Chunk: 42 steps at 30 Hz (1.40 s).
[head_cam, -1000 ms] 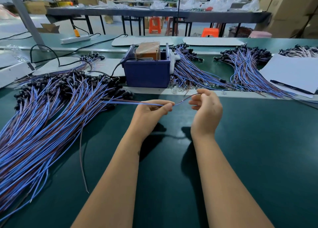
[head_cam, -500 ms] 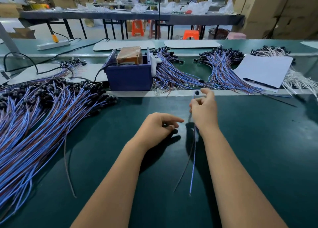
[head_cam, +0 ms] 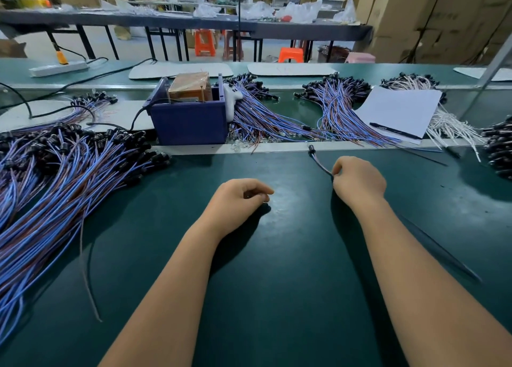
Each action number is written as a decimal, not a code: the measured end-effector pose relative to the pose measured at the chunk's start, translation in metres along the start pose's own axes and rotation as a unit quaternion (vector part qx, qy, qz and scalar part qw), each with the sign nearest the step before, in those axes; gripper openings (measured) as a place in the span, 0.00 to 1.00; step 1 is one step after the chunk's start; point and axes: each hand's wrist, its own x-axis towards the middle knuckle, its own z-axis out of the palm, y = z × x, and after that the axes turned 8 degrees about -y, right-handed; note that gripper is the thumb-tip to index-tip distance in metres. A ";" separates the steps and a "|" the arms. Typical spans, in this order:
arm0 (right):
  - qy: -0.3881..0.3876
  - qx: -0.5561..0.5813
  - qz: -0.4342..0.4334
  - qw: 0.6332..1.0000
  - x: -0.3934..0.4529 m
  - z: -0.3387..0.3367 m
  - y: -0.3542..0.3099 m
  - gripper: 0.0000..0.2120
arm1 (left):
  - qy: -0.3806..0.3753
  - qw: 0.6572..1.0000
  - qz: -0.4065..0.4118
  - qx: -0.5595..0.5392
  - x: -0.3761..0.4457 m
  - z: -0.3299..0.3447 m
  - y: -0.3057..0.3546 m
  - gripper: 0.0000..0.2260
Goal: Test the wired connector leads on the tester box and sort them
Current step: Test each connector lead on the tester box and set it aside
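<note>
Right hand (head_cam: 358, 181): fingers curled, pinching one lead (head_cam: 318, 161) by its wire, black connector end pointing far toward the grey strip. Left hand (head_cam: 241, 197): loosely curled on the desk (head_cam: 277, 283), holding nothing visible. Step, by judgement: one lead in hand, either for testing or for sorting. Next move calls for carrying it left to the tester box (head_cam: 191, 117), or far-right onto the sorted bundles (head_cam: 340, 109). Untested pile (head_cam: 63, 178): far left, well apart.
</note>
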 end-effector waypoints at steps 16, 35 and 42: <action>-0.025 0.414 -0.175 0.893 -0.067 0.036 -0.155 0.14 | 0.235 0.961 -0.091 0.112 -0.002 -0.009 0.002 0.09; -0.117 0.252 -0.272 0.921 -0.075 0.073 -0.175 0.10 | 0.350 0.854 -0.301 0.240 -0.027 -0.078 -0.036 0.20; -0.113 0.271 -0.277 0.915 -0.075 0.074 -0.174 0.09 | 0.356 0.856 -0.292 0.237 -0.026 -0.083 -0.042 0.13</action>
